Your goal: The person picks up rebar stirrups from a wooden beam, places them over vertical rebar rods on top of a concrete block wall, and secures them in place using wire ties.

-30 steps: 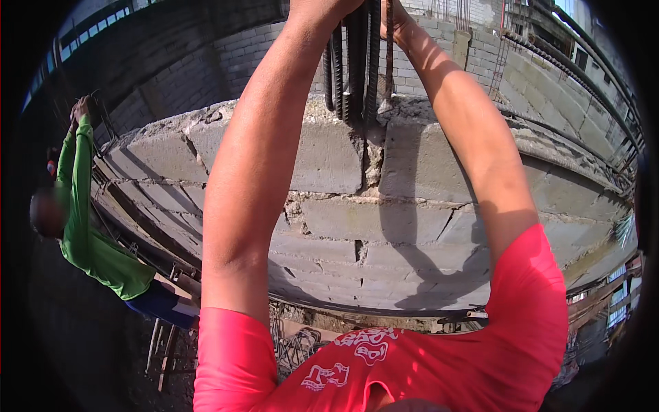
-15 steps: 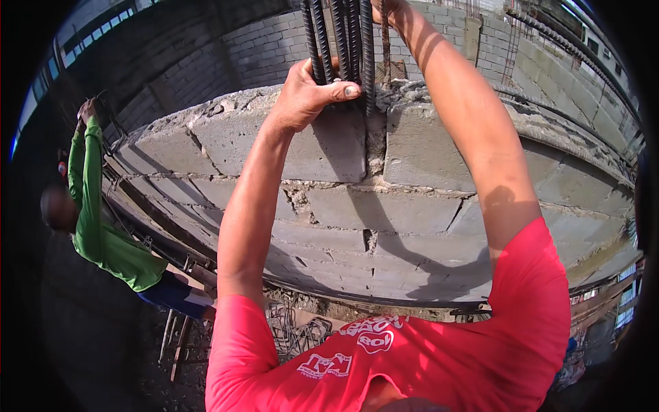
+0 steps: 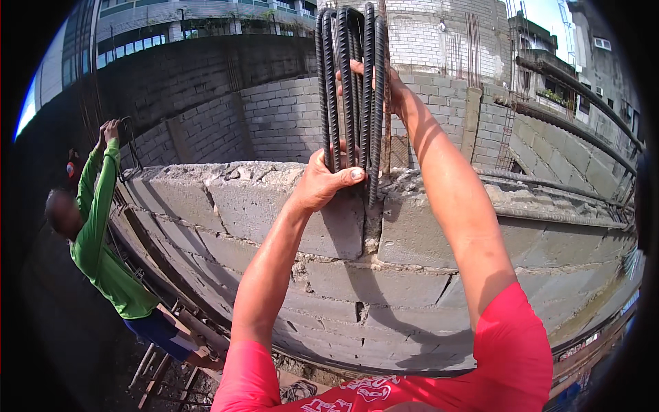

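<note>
A bundle of dark ribbed rebar stirrups (image 3: 377, 103), bent over at the top, stands upright at the top of the grey block wall (image 3: 268, 213). Around its lower part my left hand (image 3: 321, 180) is closed, thumb in front and fingers partly hidden behind the bars. Higher up, my right hand (image 3: 395, 93) grips the same bundle from the right and behind, its fingertips showing between the bars. Close beside the bundle rises a thin rusty vertical bar (image 3: 386, 147). The bundle's lower end hangs by a mortar gap between two blocks.
At left, a co-worker in a green long-sleeved shirt (image 3: 110, 268) stands with both arms raised at the wall. Long horizontal rebars (image 3: 556, 214) run along the wall top at right. Beyond stand more block walls (image 3: 281, 117). Wooden planks (image 3: 154, 381) lie below left.
The view has tilted up, so the bundle's bent top now shows. Both hands remain on the stirrups and sit lower in the picture. The co-worker's arms are still raised.
</note>
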A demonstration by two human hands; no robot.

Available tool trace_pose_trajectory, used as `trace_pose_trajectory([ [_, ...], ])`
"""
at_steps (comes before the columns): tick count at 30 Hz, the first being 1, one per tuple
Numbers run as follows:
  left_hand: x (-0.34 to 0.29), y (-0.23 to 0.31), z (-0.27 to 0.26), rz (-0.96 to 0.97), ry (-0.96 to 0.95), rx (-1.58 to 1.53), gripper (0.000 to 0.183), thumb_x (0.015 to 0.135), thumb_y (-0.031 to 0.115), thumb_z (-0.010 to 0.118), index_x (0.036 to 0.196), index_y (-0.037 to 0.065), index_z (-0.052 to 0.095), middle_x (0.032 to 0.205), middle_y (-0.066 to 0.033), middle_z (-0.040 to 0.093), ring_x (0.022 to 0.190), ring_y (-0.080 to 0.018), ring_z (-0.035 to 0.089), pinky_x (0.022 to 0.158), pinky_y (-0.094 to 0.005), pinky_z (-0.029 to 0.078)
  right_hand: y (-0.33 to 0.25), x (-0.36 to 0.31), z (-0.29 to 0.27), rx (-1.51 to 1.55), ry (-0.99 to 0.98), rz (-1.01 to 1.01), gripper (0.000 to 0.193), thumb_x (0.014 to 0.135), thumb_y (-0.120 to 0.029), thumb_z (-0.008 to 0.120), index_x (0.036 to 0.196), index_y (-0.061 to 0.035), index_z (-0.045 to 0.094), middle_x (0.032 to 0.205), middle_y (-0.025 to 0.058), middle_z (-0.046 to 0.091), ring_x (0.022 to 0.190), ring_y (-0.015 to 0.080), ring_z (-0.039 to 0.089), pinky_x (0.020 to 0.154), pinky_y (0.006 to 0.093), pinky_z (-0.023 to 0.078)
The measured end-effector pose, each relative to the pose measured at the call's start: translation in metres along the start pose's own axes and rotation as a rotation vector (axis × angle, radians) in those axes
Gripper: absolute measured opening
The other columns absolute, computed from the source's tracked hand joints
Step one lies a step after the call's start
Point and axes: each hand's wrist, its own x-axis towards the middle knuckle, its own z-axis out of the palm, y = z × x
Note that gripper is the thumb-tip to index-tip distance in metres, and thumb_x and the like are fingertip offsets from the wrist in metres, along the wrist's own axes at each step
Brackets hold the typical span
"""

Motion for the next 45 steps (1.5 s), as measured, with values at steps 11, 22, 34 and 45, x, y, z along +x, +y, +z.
trace_pose_trajectory([
  [11,0.106,0.130,-0.002,0.585,0.291,0.450,0.093,0.084,0.046,0.078,0.156,0.015,0.027,0.130,-0.0224,0.057,0.127,-0.0253,0.051,0.106,-0.0393,0.041,0.007,0.008,-0.003,0.109,-0.079,-0.056,0.058,0.097,-0.035,0.066,0.145,-0.0134,0.042,0.108,0.0100,0.063,0.083,0.0207,0.067,0.074,0.0383,0.061],
  [22,0.149,0.156,0.032,0.561,0.083,0.723,0.025,0.093,0.025,0.070,0.107,0.004,0.073,0.099,-0.0017,0.070,0.095,-0.0091,0.061,0.088,-0.0268,0.048,-0.004,-0.007,0.024,-0.013,0.091,-0.376,0.042,0.096,-0.035,0.067,0.122,-0.0068,0.048,0.096,0.0064,0.059,0.081,0.0172,0.066,0.062,0.0330,0.058],
  [34,0.154,0.152,0.027,0.522,0.117,0.668,0.025,0.099,0.018,0.057,0.112,0.001,0.069,0.113,-0.0091,0.071,0.102,-0.0123,0.064,0.097,-0.0281,0.050,-0.005,-0.018,0.023,-0.611,0.633,-0.669,0.061,0.084,-0.049,0.076,0.119,-0.0025,0.058,0.091,0.0149,0.071,0.084,0.0257,0.069,0.077,0.0381,0.054],
  [45,0.145,0.159,0.025,0.540,0.274,0.935,0.040,0.096,0.041,0.066,0.118,0.009,0.072,0.105,-0.0023,0.071,0.093,-0.0079,0.064,0.089,-0.0246,0.051,-0.015,0.002,0.011,-0.626,0.524,-0.769,0.063,0.080,-0.052,0.079,0.118,-0.0041,0.064,0.102,0.0154,0.072,0.096,0.0277,0.070,0.088,0.0360,0.054],
])
